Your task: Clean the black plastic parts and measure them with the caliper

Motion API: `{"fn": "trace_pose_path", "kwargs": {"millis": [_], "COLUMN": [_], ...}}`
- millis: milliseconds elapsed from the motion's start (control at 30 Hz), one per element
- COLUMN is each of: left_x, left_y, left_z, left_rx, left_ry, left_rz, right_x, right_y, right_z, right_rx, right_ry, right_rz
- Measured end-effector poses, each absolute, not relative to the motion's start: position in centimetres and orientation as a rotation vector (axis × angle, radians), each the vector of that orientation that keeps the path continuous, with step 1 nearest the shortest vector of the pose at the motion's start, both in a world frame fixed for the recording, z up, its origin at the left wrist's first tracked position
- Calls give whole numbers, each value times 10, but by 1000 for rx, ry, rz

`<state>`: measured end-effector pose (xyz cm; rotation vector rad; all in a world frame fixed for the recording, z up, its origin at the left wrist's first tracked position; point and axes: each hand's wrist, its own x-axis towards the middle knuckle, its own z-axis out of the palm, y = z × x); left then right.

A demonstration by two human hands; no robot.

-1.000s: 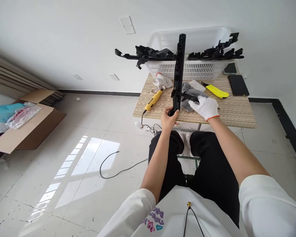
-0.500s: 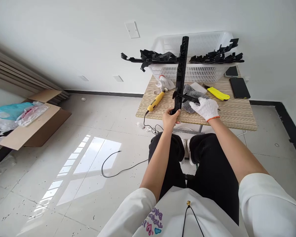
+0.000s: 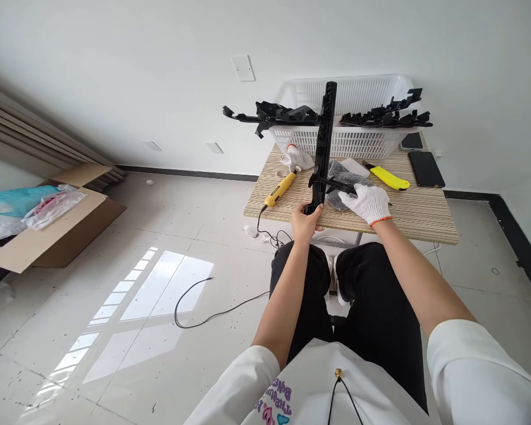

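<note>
My bare left hand [image 3: 307,222] grips the lower end of a long black plastic strip [image 3: 323,141]. The strip points away from me, and its far end overlaps the white basket. In a white knitted glove, my right hand [image 3: 366,203] is closed on a black caliper [image 3: 337,185]. Its jaw end lies across the strip just above my left hand; exact contact is too small to make out. Beneath the caliper is a crumpled grey cloth [image 3: 349,175].
A white basket [image 3: 358,143] at the back of the table [image 3: 420,215] bears several black plastic parts [image 3: 287,114]. A yellow corded tool [image 3: 279,190], white glove [image 3: 297,156], yellow utility knife [image 3: 389,177] and black phone [image 3: 426,169] lie around. An open carton [image 3: 48,230] stands left.
The view has tilted slightly, so the table and basket sit lower in the picture. Both hands keep their hold, with the caliper still across the strip.
</note>
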<state>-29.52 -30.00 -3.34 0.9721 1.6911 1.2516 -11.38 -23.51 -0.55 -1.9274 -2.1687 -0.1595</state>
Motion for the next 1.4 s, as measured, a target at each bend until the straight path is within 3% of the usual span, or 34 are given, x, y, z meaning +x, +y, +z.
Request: {"fn": "trace_pose_path", "kwargs": {"millis": [1400], "left_x": [-301], "left_y": [-293], "left_z": [-19], "left_rx": [817], "left_ry": [1642], "left_rz": [1154], "right_x": [-111], "right_y": [-230], "right_z": [-4], "right_rx": [-2031], "right_ry": [-2188], "right_rz": [-29]}}
